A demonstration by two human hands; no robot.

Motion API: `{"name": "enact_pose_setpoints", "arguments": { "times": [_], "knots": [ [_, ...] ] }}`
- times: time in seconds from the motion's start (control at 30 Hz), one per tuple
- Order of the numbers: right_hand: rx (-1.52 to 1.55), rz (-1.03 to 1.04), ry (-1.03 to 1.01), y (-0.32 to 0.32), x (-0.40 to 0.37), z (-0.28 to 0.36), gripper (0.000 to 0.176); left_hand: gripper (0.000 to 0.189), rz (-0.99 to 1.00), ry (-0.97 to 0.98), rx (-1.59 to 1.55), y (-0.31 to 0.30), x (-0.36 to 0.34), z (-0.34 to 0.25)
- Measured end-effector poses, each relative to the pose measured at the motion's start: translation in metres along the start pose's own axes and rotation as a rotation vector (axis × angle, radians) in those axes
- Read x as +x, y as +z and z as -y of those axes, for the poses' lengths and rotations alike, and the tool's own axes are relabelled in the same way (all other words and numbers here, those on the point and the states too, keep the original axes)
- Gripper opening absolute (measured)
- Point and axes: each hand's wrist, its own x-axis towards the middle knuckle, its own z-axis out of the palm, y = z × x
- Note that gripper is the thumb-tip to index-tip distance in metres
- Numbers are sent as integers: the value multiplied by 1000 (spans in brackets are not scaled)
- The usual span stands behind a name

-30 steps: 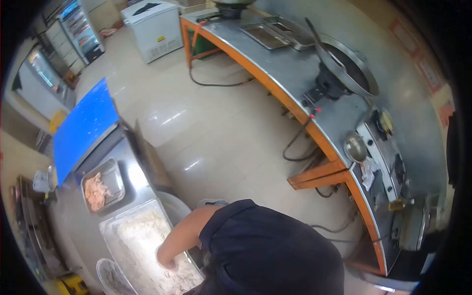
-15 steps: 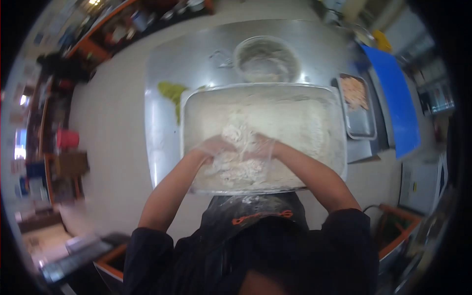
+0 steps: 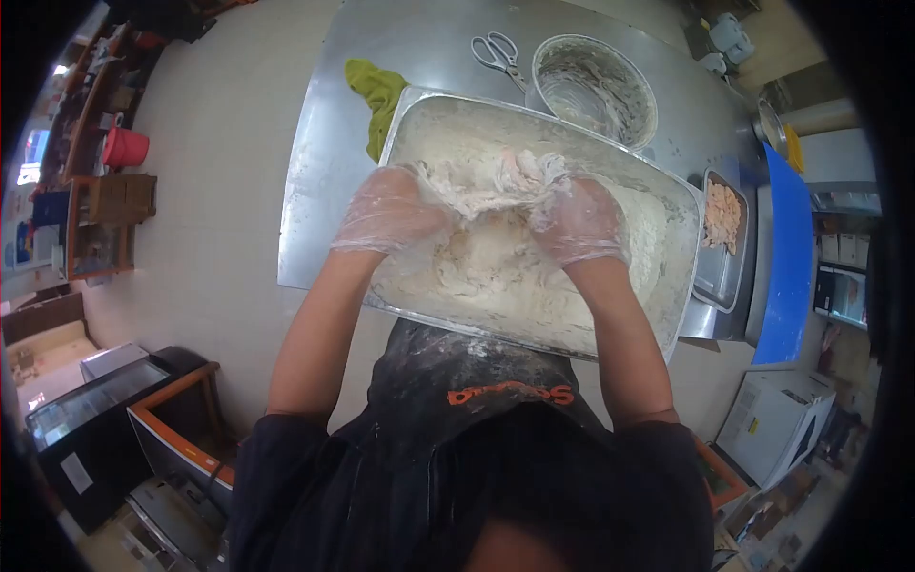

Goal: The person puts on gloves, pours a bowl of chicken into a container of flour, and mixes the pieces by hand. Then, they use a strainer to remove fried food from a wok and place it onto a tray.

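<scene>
A large metal tray (image 3: 658,324) holds white flour. Flour-coated pieces (image 3: 491,195), some with pink showing, stretch between my two hands above the flour. My left hand (image 3: 396,208), in a clear plastic glove, is closed round their left end. At their right end my right hand (image 3: 579,219), gloved the same way, is closed too. Both hands are over the tray, knuckles up, and the fingertips are largely hidden by the coated pieces.
Behind the tray are scissors (image 3: 501,55) and a round bowl (image 3: 596,91) with white residue. A green cloth (image 3: 377,100) touches the tray's back left corner. To the right are a smaller tray (image 3: 717,272) with pinkish pieces and a blue board (image 3: 789,257).
My hands have risen and moved apart, lifting the coated pieces between them. The view has turned, so the tray appears tilted.
</scene>
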Motion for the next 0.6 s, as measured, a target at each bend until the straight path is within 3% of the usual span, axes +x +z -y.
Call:
{"name": "enact_pose_setpoints", "arguments": {
  "times": [0.1,0.13,0.2,0.23,0.3,0.4,0.43,0.47,0.53,0.6],
  "knots": [
    [-55,31,103,-1,-10,-2,31,57,-10,-30,68,4,-7,-9],
    [-55,27,112,5,-12,-7,33,54,-29,-1,82,10,-10,-9],
    [-158,-144,-142,53,-5,-27,43,51,-84,55,103,27,-7,-3],
    [-206,-227,-265,59,-4,-27,48,53,-20,89,3,32,-6,-1],
    [334,12,-369,44,-15,-19,57,57,119,158,-195,41,-5,3],
    [635,259,-492,17,-1,-36,66,57,-57,468,-379,48,-10,36],
    [646,319,-538,9,11,-50,68,56,-42,381,-411,51,-12,46],
    [575,433,-452,5,23,-63,61,56,-29,294,-442,53,-13,57],
    [176,522,-235,14,49,-69,53,58,-3,103,-406,57,-21,59],
    [188,436,-412,75,88,-89,48,63,21,-117,-280,65,-33,46]
  ]
}}
